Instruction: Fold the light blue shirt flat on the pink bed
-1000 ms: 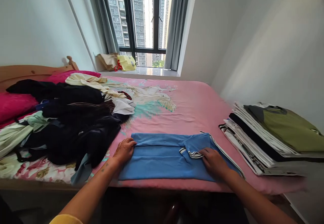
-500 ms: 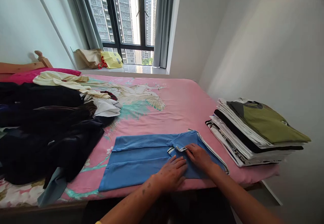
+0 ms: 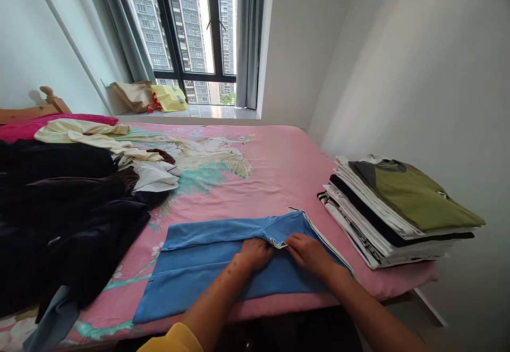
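Note:
A blue shirt with black-and-white trim lies partly folded along the front of the bed, one side turned over in a long strip. On the middle of it rests my left hand, its fingers curled in at the sleeve and their tips hidden under the cloth. My right hand pinches the striped cuff of that sleeve between thumb and fingers. The two hands are a short way apart, with the cuff between them.
A tall stack of folded clothes, topped by an olive green shirt, stands at the bed's right edge. Loose dark clothes heap up on the left. Paper and yellow bags sit on the window sill. The pink bedsheet covers the bed.
My left hand has moved left and away from me, from lying on the shirt to reaching in at the sleeve. My right hand stays at the cuff. The view has shifted slightly.

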Demonstrator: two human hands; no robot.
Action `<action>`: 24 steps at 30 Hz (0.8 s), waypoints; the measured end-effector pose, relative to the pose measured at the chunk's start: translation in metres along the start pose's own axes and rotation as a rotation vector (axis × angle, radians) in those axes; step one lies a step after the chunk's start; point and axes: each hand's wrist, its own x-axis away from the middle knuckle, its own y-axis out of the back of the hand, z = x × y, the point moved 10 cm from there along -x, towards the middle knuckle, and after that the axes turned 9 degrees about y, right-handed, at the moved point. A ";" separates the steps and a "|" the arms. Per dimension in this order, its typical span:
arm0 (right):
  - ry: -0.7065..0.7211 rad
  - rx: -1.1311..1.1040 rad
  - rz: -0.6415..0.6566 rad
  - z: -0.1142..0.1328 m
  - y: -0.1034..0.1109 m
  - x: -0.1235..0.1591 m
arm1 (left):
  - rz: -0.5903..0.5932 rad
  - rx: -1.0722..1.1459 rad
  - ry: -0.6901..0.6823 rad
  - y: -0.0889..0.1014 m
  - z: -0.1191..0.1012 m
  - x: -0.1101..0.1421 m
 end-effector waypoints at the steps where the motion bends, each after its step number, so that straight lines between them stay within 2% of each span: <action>1: 0.002 -0.005 0.036 0.000 -0.004 0.002 | 0.005 0.008 0.016 0.004 0.007 0.001; 3: -0.013 -0.029 0.087 -0.001 -0.009 0.005 | -0.010 0.021 0.037 0.013 0.020 0.005; 5: -0.045 -0.097 0.065 -0.003 -0.008 0.001 | -0.029 0.038 0.060 0.019 0.033 0.010; 9: -0.152 -0.251 -0.162 -0.007 0.008 -0.026 | -0.050 0.042 0.091 0.023 0.049 0.018; 11: -0.186 -0.251 -0.200 -0.004 0.004 -0.045 | -0.061 0.036 0.092 0.022 0.050 0.019; 14: -0.188 -0.153 -0.090 0.004 -0.024 -0.068 | -0.077 0.027 0.096 0.022 0.053 0.022; 17: -0.191 -0.022 0.034 0.001 -0.061 -0.071 | -0.074 0.011 0.138 0.024 0.070 0.030; 20: -0.173 0.055 0.043 -0.009 -0.086 -0.065 | -0.067 -0.009 0.233 0.032 0.103 0.046; 24: -0.134 0.095 -0.002 -0.016 -0.097 -0.061 | -0.080 -0.075 0.429 0.051 0.159 0.076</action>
